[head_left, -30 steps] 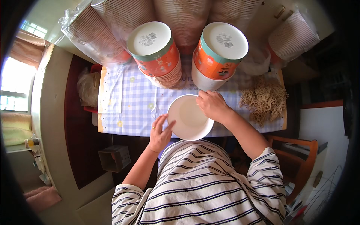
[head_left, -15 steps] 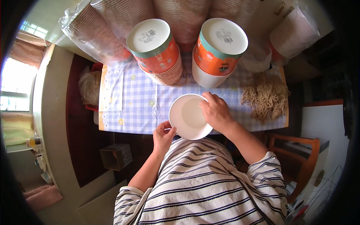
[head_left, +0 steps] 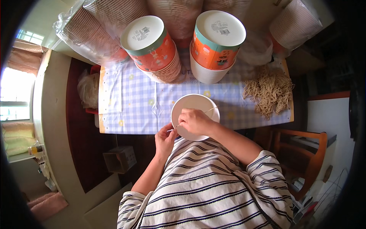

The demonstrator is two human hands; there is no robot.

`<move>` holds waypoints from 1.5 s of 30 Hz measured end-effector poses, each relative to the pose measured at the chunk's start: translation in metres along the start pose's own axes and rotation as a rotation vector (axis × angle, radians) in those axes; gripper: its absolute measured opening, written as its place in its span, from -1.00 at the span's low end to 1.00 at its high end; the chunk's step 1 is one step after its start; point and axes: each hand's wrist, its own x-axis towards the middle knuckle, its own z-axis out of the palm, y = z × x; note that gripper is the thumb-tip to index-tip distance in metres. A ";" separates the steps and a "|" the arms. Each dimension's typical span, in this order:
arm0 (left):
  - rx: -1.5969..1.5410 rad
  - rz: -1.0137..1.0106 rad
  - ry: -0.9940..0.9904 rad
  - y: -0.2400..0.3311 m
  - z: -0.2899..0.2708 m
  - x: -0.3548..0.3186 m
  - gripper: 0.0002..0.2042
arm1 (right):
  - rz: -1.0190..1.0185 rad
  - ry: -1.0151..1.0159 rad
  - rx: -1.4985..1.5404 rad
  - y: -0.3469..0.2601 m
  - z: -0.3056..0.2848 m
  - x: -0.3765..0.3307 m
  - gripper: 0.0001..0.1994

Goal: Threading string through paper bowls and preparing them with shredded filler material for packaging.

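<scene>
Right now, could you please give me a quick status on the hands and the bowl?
Left hand at white bowl rim. Right hand over bowl, pinching a noodle strand. Noodle pile to the right; nothing in the way.

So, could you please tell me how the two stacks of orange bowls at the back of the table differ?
The left stack leans over, its ribbed rims fanning out at the bottom; the right stack stands closer to upright. The right stack has a plain white bowl at its base, while the left stack shows layered rims there. Both are upside down, orange with a teal band and white bases, on the checked tablecloth.
</scene>
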 end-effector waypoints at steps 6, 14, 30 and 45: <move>-0.036 0.006 -0.008 -0.004 -0.002 0.001 -0.71 | 0.010 -0.016 0.016 0.002 0.002 0.003 -0.92; -0.048 -0.004 -0.012 -0.001 0.001 0.000 -0.72 | 0.023 -0.032 -0.001 0.001 0.004 0.003 -0.92; -0.046 0.010 -0.016 -0.003 0.001 0.000 -0.72 | -0.009 -0.045 -0.054 0.002 0.007 0.004 -0.92; -0.003 0.015 -0.006 -0.002 0.002 0.001 -0.73 | -0.017 -0.057 -0.061 0.002 0.003 0.007 -0.90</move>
